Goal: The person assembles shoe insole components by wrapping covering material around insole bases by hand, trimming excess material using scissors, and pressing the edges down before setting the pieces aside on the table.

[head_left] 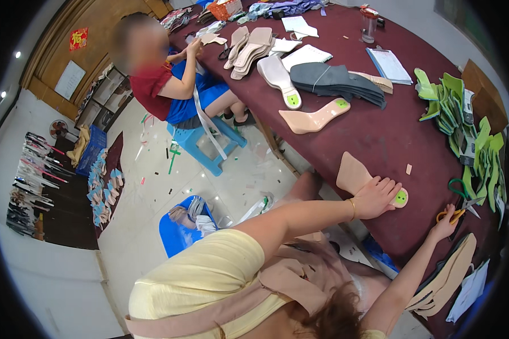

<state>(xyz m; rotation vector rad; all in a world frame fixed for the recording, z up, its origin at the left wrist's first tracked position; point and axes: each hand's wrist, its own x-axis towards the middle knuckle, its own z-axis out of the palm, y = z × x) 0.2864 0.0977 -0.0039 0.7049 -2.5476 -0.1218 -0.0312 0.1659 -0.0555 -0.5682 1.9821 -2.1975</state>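
Far left of the left hand (377, 198), see a white wall (17, 118) with a dense row of hanging strips (37, 181). Nearer, on the floor, find small blue and beige pieces (103, 195) spread over a dark cloth (117, 155), near a blue crate (94, 151), with an open shelf (113, 93) beyond. Between there and the hands, see pale, shiny tiles (144, 237) strewn with coloured scraps, and a blue tray (171, 240) holding bundled pieces (198, 217). Up and left of the hands, notice a seated co-worker (150, 93) in a red top on a blue stool (203, 148), beside the dark red tabletop (373, 133). Beyond the left hand, across that surface, see stacked beige insoles (253, 50), a banded dark grey bundle (336, 82), and a loose beige insole (311, 118) with a green heel patch (341, 103).

Under the left hand, find another beige insole (352, 173), flat near the tabletop's edge; cannot tell whether gripping or merely resting there. In the right hand (447, 223), see orange-handled scissors (457, 215) grasped by the handles, just beside green-handled scissors (465, 194). Right of both hands, see a heap of green pieces (483, 161); below the right hand, stacked long beige pieces (449, 268).
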